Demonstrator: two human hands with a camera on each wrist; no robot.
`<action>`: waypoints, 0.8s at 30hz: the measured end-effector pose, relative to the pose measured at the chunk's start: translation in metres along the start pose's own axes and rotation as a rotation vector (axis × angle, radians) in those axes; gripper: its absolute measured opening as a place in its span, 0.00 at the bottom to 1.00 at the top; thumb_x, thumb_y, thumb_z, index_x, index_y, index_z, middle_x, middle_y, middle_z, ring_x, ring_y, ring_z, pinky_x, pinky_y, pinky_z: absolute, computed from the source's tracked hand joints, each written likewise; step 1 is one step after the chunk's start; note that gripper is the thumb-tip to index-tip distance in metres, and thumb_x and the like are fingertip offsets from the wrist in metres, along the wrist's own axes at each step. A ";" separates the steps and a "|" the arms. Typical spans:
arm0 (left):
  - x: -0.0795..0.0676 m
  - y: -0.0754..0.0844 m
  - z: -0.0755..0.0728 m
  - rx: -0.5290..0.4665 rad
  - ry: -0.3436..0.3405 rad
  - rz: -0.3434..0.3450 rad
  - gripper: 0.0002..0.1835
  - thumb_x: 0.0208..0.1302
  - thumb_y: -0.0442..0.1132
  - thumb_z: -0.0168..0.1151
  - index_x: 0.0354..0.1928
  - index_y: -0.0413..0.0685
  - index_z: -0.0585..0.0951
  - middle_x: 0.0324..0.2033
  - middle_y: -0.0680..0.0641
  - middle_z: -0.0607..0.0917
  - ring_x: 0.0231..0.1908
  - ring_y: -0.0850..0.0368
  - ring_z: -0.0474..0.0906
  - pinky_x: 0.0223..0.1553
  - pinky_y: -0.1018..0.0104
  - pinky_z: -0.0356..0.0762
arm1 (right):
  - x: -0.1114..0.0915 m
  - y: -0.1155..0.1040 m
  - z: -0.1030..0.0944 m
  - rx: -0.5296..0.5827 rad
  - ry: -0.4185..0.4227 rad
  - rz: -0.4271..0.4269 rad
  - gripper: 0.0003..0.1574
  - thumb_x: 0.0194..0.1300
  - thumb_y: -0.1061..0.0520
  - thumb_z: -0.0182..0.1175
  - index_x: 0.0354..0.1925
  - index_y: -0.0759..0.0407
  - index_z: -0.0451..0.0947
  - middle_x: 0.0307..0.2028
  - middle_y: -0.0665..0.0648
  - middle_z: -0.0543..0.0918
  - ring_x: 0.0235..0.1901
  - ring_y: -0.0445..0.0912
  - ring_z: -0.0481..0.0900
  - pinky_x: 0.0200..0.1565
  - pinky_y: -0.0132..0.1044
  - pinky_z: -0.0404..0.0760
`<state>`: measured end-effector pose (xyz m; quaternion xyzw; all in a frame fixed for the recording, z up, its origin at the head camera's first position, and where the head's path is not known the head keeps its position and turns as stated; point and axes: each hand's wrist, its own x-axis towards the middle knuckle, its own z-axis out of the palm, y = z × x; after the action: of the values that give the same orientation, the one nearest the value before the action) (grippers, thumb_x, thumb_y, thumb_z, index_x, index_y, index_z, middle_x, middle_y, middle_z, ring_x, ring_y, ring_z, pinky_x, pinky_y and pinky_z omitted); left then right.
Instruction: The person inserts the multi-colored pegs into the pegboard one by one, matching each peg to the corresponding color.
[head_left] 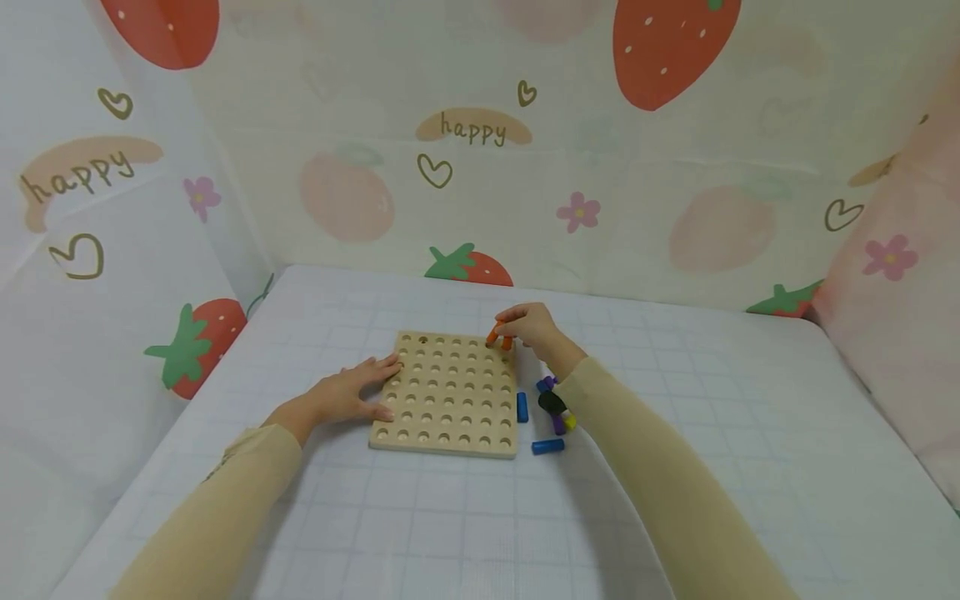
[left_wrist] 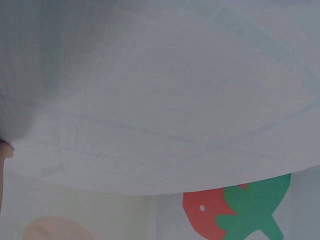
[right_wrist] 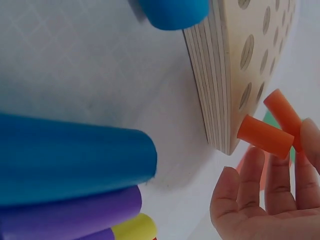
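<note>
Orange pegs, pinched by right fingers, hang at holes of a wooden board, insertion unclear; left fingers spread.

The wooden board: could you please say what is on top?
The left hand rests on the left edge of the wooden board; the right hand holds two orange pegs at the far right corner. Any part beneath the hands is hidden.

— What sort of place are we examining?
— A screened-off tabletop work area; printed sheeting is hiding whether a home or a studio is lying beyond.
— What is supporting that finding?
— The sheeting is enclosing the back and both sides, displaying strawberries, hearts and "happy" lettering. A white grid-patterned tablecloth is lying between.
</note>
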<state>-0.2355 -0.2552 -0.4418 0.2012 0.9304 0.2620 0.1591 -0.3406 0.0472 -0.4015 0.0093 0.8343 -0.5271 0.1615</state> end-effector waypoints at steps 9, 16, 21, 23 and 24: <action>0.003 -0.002 0.001 0.006 -0.001 -0.002 0.50 0.58 0.60 0.65 0.75 0.42 0.57 0.75 0.43 0.49 0.73 0.38 0.40 0.67 0.32 0.37 | 0.004 0.001 0.002 -0.022 -0.013 0.024 0.18 0.65 0.64 0.63 0.53 0.65 0.80 0.53 0.61 0.79 0.54 0.53 0.71 0.61 0.52 0.68; 0.003 -0.002 0.001 0.014 -0.002 -0.003 0.50 0.58 0.60 0.65 0.75 0.43 0.56 0.75 0.43 0.49 0.73 0.38 0.39 0.67 0.32 0.37 | 0.005 0.003 0.003 -0.034 -0.043 -0.011 0.19 0.63 0.65 0.64 0.53 0.64 0.81 0.51 0.60 0.81 0.46 0.50 0.72 0.62 0.51 0.66; 0.003 -0.002 0.001 0.009 -0.003 -0.003 0.50 0.58 0.60 0.65 0.75 0.42 0.56 0.75 0.43 0.49 0.73 0.38 0.39 0.67 0.32 0.36 | 0.004 0.004 0.004 -0.021 -0.069 -0.030 0.20 0.64 0.64 0.64 0.54 0.64 0.80 0.48 0.61 0.84 0.34 0.47 0.76 0.55 0.46 0.69; 0.002 -0.002 0.001 0.006 -0.004 -0.004 0.50 0.58 0.60 0.66 0.75 0.42 0.57 0.75 0.43 0.49 0.73 0.37 0.39 0.67 0.32 0.36 | 0.003 0.004 0.004 -0.017 -0.075 -0.026 0.20 0.64 0.64 0.64 0.55 0.64 0.80 0.48 0.61 0.84 0.34 0.47 0.77 0.52 0.44 0.69; 0.002 -0.002 0.001 0.006 -0.004 -0.004 0.50 0.58 0.60 0.66 0.75 0.42 0.57 0.75 0.43 0.49 0.73 0.37 0.39 0.67 0.32 0.36 | 0.003 0.004 0.004 -0.015 -0.076 -0.020 0.21 0.64 0.63 0.65 0.55 0.63 0.80 0.49 0.61 0.83 0.34 0.47 0.77 0.51 0.43 0.69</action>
<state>-0.2376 -0.2549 -0.4439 0.2003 0.9313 0.2584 0.1607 -0.3414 0.0451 -0.4070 -0.0202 0.8315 -0.5225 0.1877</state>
